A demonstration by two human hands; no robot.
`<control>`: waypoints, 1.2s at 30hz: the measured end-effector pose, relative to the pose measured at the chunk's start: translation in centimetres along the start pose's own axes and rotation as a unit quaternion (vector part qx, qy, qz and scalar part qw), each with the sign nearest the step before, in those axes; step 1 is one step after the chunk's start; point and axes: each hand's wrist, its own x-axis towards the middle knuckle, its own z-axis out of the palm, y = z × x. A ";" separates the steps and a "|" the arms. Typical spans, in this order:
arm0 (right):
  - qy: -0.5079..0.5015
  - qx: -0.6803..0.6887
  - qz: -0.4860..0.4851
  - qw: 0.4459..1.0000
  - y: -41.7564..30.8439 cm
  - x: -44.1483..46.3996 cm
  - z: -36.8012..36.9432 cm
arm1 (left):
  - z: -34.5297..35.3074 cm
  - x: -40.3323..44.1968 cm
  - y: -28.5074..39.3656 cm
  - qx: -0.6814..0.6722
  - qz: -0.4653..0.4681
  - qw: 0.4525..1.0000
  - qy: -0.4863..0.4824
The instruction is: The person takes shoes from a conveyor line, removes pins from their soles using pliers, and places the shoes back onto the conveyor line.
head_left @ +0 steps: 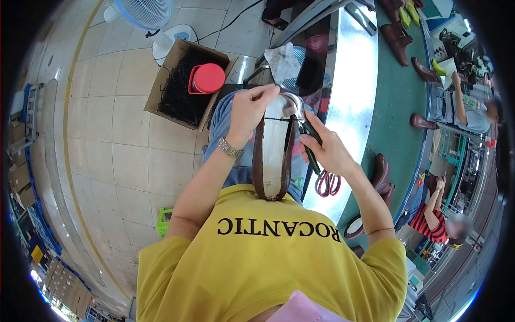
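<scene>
A brown shoe (258, 161) lies sole up on my lap, its pale sole facing me and its far end between my hands. My left hand (251, 111), with a metal watch on the wrist, is closed at the upper left of that end; what its fingertips pinch is too small to make out. My right hand (328, 147) is wrapped round the dark handles of metal pincers (312, 153). The curved jaws of the pincers rest at the shoe's far end, close to my left fingertips.
Red-handled scissors (328, 184) lie on the metal bench edge (351, 80) at right. Brown shoes (396, 43) stand on the green surface (394, 107). A cardboard box (161, 88) holds a red container (208, 78), near a fan (142, 12). Two people work at far right.
</scene>
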 end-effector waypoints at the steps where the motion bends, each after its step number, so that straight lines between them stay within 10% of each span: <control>1: -0.018 -0.015 0.010 1.000 -0.6 -0.1 -0.7 | -0.1 0.2 0.0 0.017 0.007 1.000 -0.001; 6: -0.071 -0.052 0.012 0.996 -1.5 0.4 -3.5 | -0.4 0.3 0.0 0.133 0.055 0.990 -0.005; 12: 0.189 -0.143 -0.156 0.959 -3.5 1.0 -1.7 | -0.4 0.0 -0.3 0.187 0.118 0.975 -0.004; 17: 0.084 -0.337 -0.127 0.929 -1.7 2.5 -1.7 | -1.0 0.9 -0.7 0.172 0.129 0.977 -0.014; 22: 0.282 -0.138 -0.272 0.910 -1.9 2.3 -0.2 | -0.8 -0.2 -1.0 0.150 0.120 0.981 -0.014; 26: 0.114 -0.370 -0.166 0.907 -0.6 3.1 -1.0 | -1.1 -0.3 -0.3 0.171 0.126 0.976 -0.035; 36: 0.108 -0.298 -0.194 0.928 -1.0 3.5 -1.6 | -1.8 0.0 0.1 0.102 0.058 0.990 -0.084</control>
